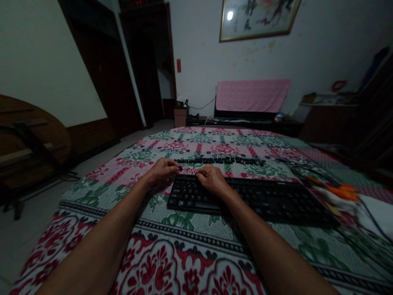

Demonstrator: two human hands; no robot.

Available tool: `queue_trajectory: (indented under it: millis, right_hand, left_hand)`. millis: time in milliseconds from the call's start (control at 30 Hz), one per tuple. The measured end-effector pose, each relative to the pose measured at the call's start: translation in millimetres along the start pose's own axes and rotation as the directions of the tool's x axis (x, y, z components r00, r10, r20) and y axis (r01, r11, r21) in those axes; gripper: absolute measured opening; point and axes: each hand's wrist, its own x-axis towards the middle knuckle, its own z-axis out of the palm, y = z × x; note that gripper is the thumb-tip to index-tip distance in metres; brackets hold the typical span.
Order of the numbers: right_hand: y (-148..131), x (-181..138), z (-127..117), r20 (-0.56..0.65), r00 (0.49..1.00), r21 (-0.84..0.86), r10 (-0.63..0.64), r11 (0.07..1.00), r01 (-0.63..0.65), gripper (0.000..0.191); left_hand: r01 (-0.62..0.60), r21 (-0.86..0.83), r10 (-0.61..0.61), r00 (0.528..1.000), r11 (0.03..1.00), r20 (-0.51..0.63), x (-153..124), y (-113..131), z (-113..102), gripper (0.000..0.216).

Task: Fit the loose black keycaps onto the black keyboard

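Black plastic marks the keyboard (245, 198), which is laid on a floral cloth (172, 254) and serves as the landmark. At its far-left corner, the left hand (162, 173) is curled, with a small dark keycap (180, 167) apparently pinched at the fingertips. The right hand (211, 180) is rested on the keyboard's upper-left keys, fingers bent down onto them; whether anything is gripped there cannot be told in the dim light. Just beyond the keyboard's far edge, a row of loose dark keycaps (221, 160) is laid out in a line on the cloth. To the keyboard's right, cables (307, 174) and an orange item (346, 191) are seen, blurred.

The step in hand is judged to be keycap work at the keyboard's top-left corner: 1 cap is being handled while the board is steadied. It cannot be told whether the cap is being lifted off or fitted on. For the next move, a careful alignment of the cap over its spot, or a clean placement into the row beyond, is called for, with the board kept from sliding on the soft cloth.
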Motion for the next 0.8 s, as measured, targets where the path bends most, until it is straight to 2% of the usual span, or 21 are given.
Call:
queue_trajectory:
  millis: [167,300,400,567,800]
  right_hand:
    - [1.4,0.6,5.1,-0.06,0.998,0.148,0.008,0.989,0.001,0.022]
    - [-3.7,2.9,6.2,-0.066,0.998,0.262,0.0,0.965,0.017,0.02]
    - [-9.4,3.9,4.0,-0.054,0.998,0.341,0.013,0.94,0.006,0.019]
    - [-14.2,3.3,2.8,0.03,0.999,0.488,0.023,0.872,-0.035,0.02]
    - [-16.1,3.8,3.9,0.031,0.994,0.528,0.104,0.843,-0.105,0.018]
  left_hand:
    - [0.082,-0.103,-0.065,0.986,0.991,0.152,-2.5,19.1,-1.1,0.017]
    - [0.166,-0.197,-0.122,0.968,0.966,0.22,-4.4,26.8,4.5,0.015]
    - [0.24,-0.233,-0.177,0.949,0.943,0.259,-4.2,27.8,7.4,0.016]
    - [0.322,-0.229,-0.243,0.917,0.918,0.317,-4.5,27.7,7.1,0.02]
    - [0.338,-0.214,-0.259,0.909,0.916,0.328,-9.7,36.9,11.0,0.018]
